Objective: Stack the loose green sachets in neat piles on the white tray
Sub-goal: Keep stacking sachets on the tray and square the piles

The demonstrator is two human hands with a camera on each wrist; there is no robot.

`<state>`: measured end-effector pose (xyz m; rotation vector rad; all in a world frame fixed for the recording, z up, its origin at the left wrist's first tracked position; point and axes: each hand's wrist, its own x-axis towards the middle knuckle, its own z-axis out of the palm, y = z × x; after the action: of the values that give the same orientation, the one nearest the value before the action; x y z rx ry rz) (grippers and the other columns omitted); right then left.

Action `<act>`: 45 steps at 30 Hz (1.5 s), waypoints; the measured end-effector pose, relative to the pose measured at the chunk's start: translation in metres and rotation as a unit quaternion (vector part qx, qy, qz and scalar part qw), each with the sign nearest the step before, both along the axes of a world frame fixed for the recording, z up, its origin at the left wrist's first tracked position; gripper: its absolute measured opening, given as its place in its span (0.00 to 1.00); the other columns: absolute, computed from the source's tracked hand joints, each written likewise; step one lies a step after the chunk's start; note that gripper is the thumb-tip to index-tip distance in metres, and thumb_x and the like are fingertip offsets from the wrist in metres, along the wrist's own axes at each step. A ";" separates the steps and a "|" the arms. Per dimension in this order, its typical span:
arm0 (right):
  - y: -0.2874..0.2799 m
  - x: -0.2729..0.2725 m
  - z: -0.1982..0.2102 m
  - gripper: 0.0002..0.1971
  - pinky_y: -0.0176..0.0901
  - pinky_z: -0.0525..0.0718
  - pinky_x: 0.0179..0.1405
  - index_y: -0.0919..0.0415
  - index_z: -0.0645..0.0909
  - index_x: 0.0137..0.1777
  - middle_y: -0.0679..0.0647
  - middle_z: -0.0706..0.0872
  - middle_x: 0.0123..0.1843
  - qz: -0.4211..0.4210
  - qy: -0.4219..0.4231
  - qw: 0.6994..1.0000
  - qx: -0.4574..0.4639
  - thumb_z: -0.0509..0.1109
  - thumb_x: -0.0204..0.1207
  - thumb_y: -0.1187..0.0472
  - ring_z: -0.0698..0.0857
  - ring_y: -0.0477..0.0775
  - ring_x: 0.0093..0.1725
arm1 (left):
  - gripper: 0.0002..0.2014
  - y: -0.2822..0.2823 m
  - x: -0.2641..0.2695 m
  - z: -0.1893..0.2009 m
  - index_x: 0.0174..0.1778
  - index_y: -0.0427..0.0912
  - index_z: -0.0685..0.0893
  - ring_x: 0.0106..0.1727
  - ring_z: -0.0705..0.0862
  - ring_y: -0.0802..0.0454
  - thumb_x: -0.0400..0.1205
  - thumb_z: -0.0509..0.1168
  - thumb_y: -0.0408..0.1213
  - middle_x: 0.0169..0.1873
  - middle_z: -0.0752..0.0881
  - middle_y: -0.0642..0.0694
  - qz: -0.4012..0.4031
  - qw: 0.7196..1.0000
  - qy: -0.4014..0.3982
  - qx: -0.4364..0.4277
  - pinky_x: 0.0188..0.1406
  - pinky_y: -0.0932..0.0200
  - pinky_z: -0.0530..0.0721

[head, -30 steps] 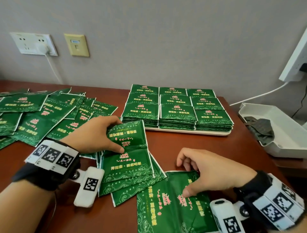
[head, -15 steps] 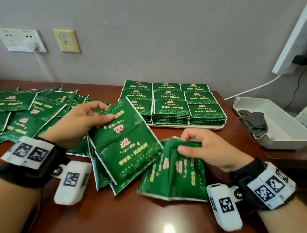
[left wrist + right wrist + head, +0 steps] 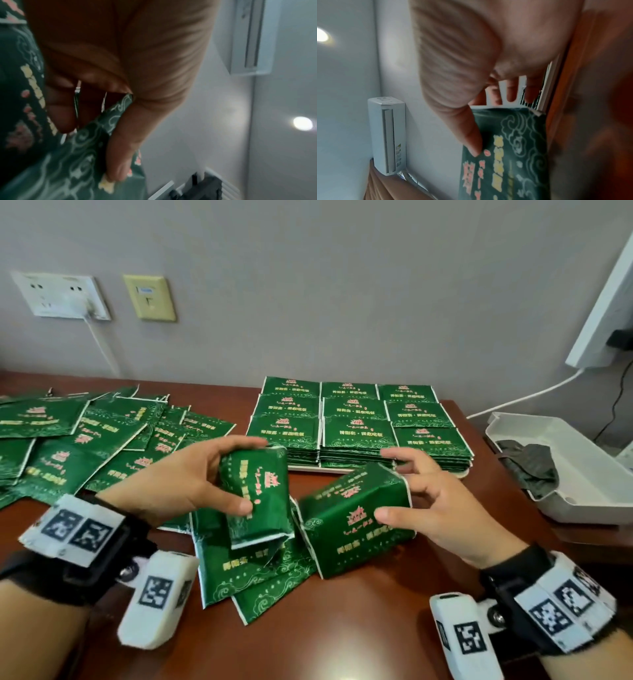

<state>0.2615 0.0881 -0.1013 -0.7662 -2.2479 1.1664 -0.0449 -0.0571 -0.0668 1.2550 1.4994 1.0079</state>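
The left hand (image 3: 178, 484) grips one bundle of green sachets (image 3: 260, 494); the right hand (image 3: 442, 505) pinches another bundle (image 3: 356, 518), both held above the table (image 3: 342, 628) near the white tray (image 3: 462, 473). Loosely pinched, the slick bundles could fan out and knock the tray's piles (image 3: 356, 422) askew.

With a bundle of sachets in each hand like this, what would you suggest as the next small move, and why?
Probably bring the two bundles together. The left hand grips one bundle upright, the right hand holds another tilted beside it, apart, both short of the white tray; one squared bundle would set down more neatly.
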 end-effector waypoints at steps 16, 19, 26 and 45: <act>-0.007 -0.006 -0.004 0.07 0.65 0.90 0.51 0.62 0.92 0.45 0.62 0.94 0.46 0.000 0.115 0.988 -0.106 0.82 0.70 0.72 0.93 0.65 0.47 | 0.08 0.008 0.013 -0.012 0.30 0.49 0.88 0.61 0.85 0.65 0.68 0.79 0.46 0.62 0.86 0.60 0.003 0.986 0.144 0.079 0.60 0.62 0.80; -0.007 -0.008 -0.005 0.10 0.61 0.90 0.49 0.65 0.88 0.45 0.64 0.93 0.45 -0.019 0.132 0.981 -0.140 0.81 0.68 0.76 0.92 0.62 0.44 | 0.06 0.009 0.012 -0.018 0.34 0.44 0.84 0.66 0.86 0.54 0.73 0.74 0.35 0.62 0.89 0.51 -0.029 0.993 0.083 0.074 0.63 0.53 0.85; -0.005 -0.012 -0.009 0.23 0.62 0.90 0.48 0.66 0.73 0.55 0.65 0.93 0.46 -0.050 0.103 0.975 -0.193 0.82 0.66 0.78 0.93 0.65 0.45 | 0.42 0.008 0.025 -0.016 0.71 0.68 0.70 0.61 0.80 0.71 0.64 0.85 0.49 0.61 0.82 0.67 -0.105 0.958 0.261 -0.052 0.60 0.70 0.78; 0.071 -0.007 0.063 0.07 0.47 0.83 0.37 0.57 0.86 0.45 0.49 0.87 0.42 -0.153 0.259 0.940 -0.163 0.77 0.75 0.70 0.86 0.50 0.43 | 0.19 0.048 0.042 0.020 0.61 0.63 0.77 0.48 0.87 0.53 0.79 0.74 0.41 0.55 0.88 0.51 0.180 0.957 0.165 0.155 0.45 0.51 0.86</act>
<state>0.2542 0.1588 -0.0385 -0.7833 -1.4686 1.4044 -0.0033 -0.0093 -0.0467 1.4531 1.9340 1.3622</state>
